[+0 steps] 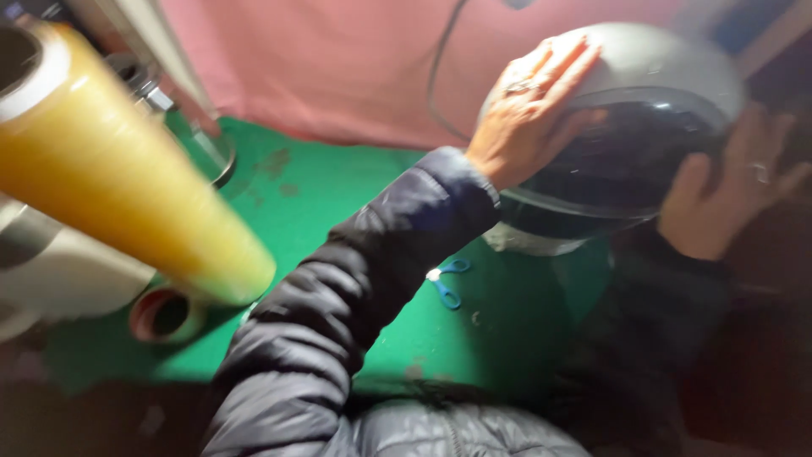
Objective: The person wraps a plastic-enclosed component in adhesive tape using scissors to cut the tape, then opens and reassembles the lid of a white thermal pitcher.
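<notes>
We see 2 hands on a grey helmet (643, 76) with a dark visor (626, 161), held up above the green tabletop (507, 322) at the upper right of the view. The left hand (529, 106) lies flat on the helmet's near side, fingers spread and pressed against the shell where it meets the visor; its grip is wide open, a palm hold and not a clasp. A ring shows on 1 finger. The right hand (727, 190) cups the far side of the helmet, fingers splayed along the visor's edge, also open and pressing in, so the helmet sits clamped between the 2 palms. Both arms wear dark quilted sleeves (338, 313).

Below the helmet, small blue-handled scissors (446, 282) lie on the tabletop, well apart from both hands. At the left, a large roll of yellowish clear film (127, 169) juts across the view, blurred and close to the camera. Beneath its end a small brownish tape roll (167, 315) rests on the green surface. A pink cloth (338, 68) hangs behind, with a dark cable (440, 68) running down it.
</notes>
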